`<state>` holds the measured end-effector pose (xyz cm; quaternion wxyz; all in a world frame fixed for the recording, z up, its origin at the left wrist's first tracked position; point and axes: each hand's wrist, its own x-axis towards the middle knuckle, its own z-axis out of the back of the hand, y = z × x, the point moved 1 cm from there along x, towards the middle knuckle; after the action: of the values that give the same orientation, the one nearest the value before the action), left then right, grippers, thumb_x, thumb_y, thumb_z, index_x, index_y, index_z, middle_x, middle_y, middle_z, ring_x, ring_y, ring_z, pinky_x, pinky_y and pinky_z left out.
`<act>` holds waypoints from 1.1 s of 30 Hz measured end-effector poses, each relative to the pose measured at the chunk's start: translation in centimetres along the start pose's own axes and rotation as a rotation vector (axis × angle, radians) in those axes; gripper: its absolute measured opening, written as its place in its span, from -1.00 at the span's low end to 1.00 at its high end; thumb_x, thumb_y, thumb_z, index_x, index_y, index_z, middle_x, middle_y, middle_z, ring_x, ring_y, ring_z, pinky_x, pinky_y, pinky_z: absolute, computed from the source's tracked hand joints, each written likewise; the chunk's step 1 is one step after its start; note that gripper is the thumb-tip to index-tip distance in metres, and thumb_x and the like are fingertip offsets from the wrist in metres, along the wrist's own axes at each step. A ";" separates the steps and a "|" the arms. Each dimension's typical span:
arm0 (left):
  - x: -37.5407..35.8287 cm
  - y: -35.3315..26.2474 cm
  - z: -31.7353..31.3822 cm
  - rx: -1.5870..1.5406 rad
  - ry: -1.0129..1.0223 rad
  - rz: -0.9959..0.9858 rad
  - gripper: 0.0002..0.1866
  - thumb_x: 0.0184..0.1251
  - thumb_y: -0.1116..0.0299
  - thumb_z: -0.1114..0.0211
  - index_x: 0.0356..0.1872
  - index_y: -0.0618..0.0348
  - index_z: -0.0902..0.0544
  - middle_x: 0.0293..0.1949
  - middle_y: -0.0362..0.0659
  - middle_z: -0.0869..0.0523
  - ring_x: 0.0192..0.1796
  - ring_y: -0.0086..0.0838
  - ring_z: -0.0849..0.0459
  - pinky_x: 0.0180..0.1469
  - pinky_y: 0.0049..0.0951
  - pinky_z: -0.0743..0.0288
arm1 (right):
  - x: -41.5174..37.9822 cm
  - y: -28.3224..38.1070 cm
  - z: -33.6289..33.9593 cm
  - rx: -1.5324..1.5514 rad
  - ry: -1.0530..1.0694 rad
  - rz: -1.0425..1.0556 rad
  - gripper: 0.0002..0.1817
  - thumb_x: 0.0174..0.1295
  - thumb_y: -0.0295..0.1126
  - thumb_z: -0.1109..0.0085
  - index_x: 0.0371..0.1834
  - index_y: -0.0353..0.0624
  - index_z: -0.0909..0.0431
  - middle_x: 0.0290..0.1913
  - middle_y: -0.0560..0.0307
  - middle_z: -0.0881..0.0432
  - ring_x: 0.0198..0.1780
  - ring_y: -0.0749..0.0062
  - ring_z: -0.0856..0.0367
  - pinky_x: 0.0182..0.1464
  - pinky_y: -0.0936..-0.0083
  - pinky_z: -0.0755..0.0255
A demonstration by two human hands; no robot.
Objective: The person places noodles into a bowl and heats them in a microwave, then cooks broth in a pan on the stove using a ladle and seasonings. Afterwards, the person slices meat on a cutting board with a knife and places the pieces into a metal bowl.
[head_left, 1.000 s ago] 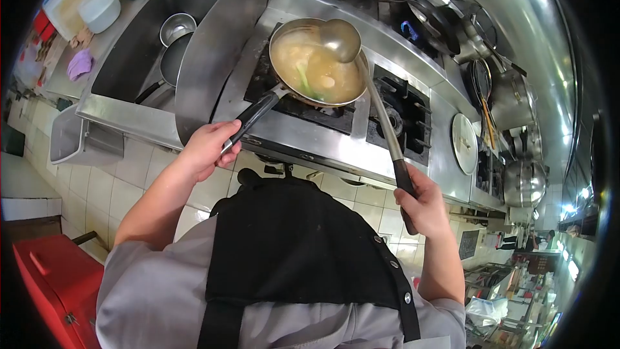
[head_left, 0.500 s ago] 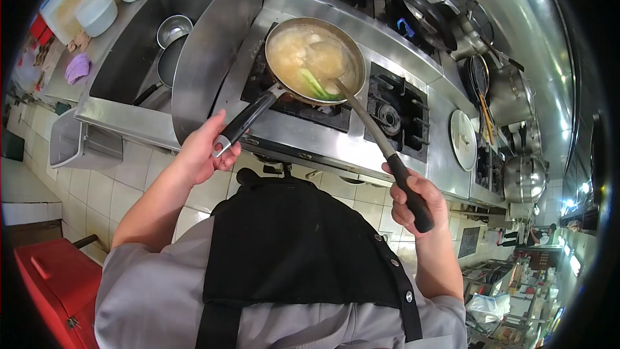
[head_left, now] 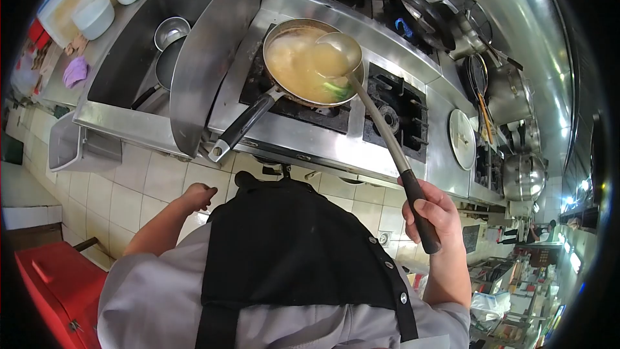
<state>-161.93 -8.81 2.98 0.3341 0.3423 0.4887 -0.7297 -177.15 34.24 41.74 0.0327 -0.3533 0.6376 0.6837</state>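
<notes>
My right hand (head_left: 434, 212) is closed round the black grip of a long ladle (head_left: 385, 130). The ladle's bowl is raised at the right side of a frying pan (head_left: 248, 123) and holds cloudy yellowish liquid. More of this broth (head_left: 290, 64) fills the pan, with a piece of green vegetable (head_left: 337, 92) near the right rim. The pan sits on a burner, its black handle pointing toward me. My left hand (head_left: 198, 198) hangs below the handle end, apart from it, with fingers curled in and nothing seen in them.
A bare burner (head_left: 389, 116) and a white round lid (head_left: 462, 139) lie to the right. Behind stands a lit burner flame (head_left: 403, 27) beside dark pans. A curved metal splash guard (head_left: 210, 58) separates the stove from a sink (head_left: 123, 64) holding pans. A red box (head_left: 58, 284) stands lower left.
My left hand has let go of the pan handle and dropped back toward my body. The ladle's bowl has come up out of the broth, carrying liquid, and my right hand shifted slightly right.
</notes>
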 end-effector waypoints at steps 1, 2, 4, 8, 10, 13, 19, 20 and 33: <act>0.6 1.6 0.2 0.041 0.008 -0.008 -0.46 0.40 -0.05 -0.13 -0.45 0.31 -0.68 -0.51 0.02 -0.73 -0.61 -0.32 -0.63 -0.50 -0.31 -0.52 | 0.0 -0.2 0.0 -0.008 0.007 -0.004 -0.45 0.27 -0.45 -0.06 0.35 -0.38 -0.36 -0.43 0.05 -0.59 -0.65 0.46 -0.50 -0.61 0.59 -0.36; 1.3 3.0 0.4 0.099 0.002 0.015 -0.46 0.40 -0.03 -0.12 -0.53 0.31 -0.65 -0.55 0.03 -0.71 -0.62 -0.32 -0.63 -0.49 -0.29 -0.53 | -0.1 -0.4 -0.2 -0.017 0.000 -0.002 -0.45 0.27 -0.46 -0.06 0.36 -0.38 -0.36 -0.43 0.06 -0.59 -0.64 0.47 -0.50 -0.61 0.60 -0.36; 1.9 5.0 1.1 0.209 -0.017 0.053 -0.42 0.40 -0.01 -0.11 -0.68 0.29 -0.61 -0.64 0.05 -0.68 -0.65 -0.30 -0.62 -0.46 -0.24 -0.55 | -0.3 -0.7 -0.6 -0.040 -0.013 0.009 -0.45 0.28 -0.49 -0.06 0.37 -0.36 -0.35 -0.43 0.07 -0.59 -0.63 0.48 -0.51 -0.61 0.61 -0.36; -0.2 6.9 2.3 0.215 -0.085 0.086 -0.43 0.43 0.03 -0.05 -0.66 0.29 -0.62 -0.62 0.01 -0.70 -0.62 -0.25 -0.66 -0.37 -0.22 -0.60 | -1.0 -3.0 -0.1 -0.166 -0.021 0.043 -0.42 0.25 -0.57 -0.10 0.39 -0.37 -0.33 -0.43 0.17 -0.58 -0.63 0.53 -0.50 -0.58 0.64 -0.37; -1.8 8.5 1.6 0.155 -0.169 0.045 -0.46 0.44 0.07 -0.03 -0.64 0.28 -0.63 -0.61 0.02 -0.71 -0.60 -0.23 -0.69 -0.30 -0.22 -0.63 | -1.0 -5.4 0.9 -0.265 -0.023 0.079 -0.39 0.23 -0.61 -0.12 0.41 -0.36 -0.30 -0.43 0.23 -0.57 -0.62 0.57 -0.49 -0.56 0.65 -0.37; -5.2 11.6 -2.1 0.003 -0.304 0.020 -0.55 0.42 0.09 -0.08 -0.45 0.31 -0.66 -0.56 0.04 -0.72 -0.55 -0.21 -0.71 -0.25 -0.21 -0.64 | 1.3 -14.2 4.2 -0.571 -0.152 0.310 -0.30 0.25 -0.61 -0.19 0.49 -0.28 -0.21 -0.32 0.28 -0.54 -0.33 0.68 -0.52 -0.29 0.64 -0.44; -11.5 22.9 -12.5 0.496 -0.426 -0.283 -0.53 0.36 0.05 -0.12 -0.34 0.35 -0.74 -0.32 0.24 -0.74 -0.14 0.07 -0.73 -0.03 0.00 -0.57 | 14.3 -26.7 9.0 -0.779 -0.432 0.389 -0.85 0.26 -0.41 -0.16 -0.17 -0.24 -0.52 -0.46 0.16 -0.50 -0.48 0.48 -0.46 -0.38 0.46 -0.40; -18.0 17.6 -12.5 0.172 -0.468 0.074 -0.52 0.36 0.04 -0.09 -0.39 0.33 -0.71 -0.31 0.23 -0.74 -0.16 0.11 -0.72 -0.04 0.03 -0.56 | 16.8 -28.2 10.6 -0.630 -0.360 0.269 -0.81 0.25 -0.35 -0.20 -0.25 -0.28 -0.54 -0.49 0.15 -0.51 -0.47 0.46 -0.47 -0.40 0.44 -0.38; -49.6 31.0 -1.0 -0.524 -2.169 0.482 -0.49 0.26 0.07 -0.31 0.03 0.34 -0.66 -0.06 0.26 -0.72 0.01 0.05 -0.73 0.11 -0.11 -0.59 | 10.8 -12.8 -5.7 -0.183 -0.031 0.459 -0.70 0.47 -0.14 -0.17 -0.35 -0.03 -0.40 -0.62 0.36 -0.33 -0.66 0.69 -0.29 -0.62 0.66 -0.13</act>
<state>-109.39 -9.55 28.61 0.7728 -0.4637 0.0013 -0.4334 -176.40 27.06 25.57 -0.1458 -0.1902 0.6362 0.7334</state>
